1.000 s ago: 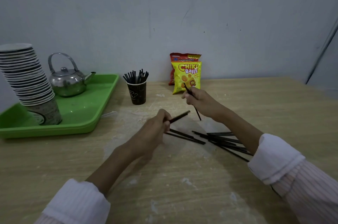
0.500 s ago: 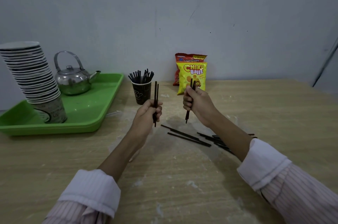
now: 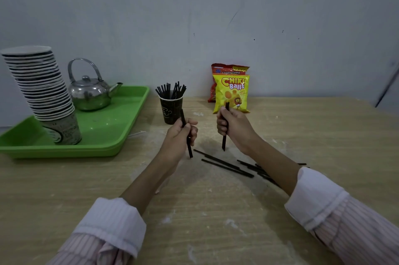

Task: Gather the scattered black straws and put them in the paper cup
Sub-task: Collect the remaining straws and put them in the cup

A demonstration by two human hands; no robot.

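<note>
A dark paper cup [image 3: 170, 110] stands on the wooden table near the wall, with several black straws sticking out of it. My left hand [image 3: 180, 134] grips a black straw [image 3: 189, 150] nearly upright, just in front of the cup. To its right, my right hand [image 3: 234, 128] holds another black straw [image 3: 224, 141] upright, its lower end near the tabletop. Several loose black straws [image 3: 224, 165] lie scattered on the table below and right of my hands, some hidden by my right forearm.
A green tray [image 3: 121, 122] at the left carries a metal kettle [image 3: 89, 91] and a tall leaning stack of paper cups [image 3: 41, 89]. Two snack bags [image 3: 232, 91] lean on the wall behind my right hand. The wall closes the table's far side.
Both hands lifted a straw off the table and turned it from slanted to upright. They have drifted slightly toward the cup.
</note>
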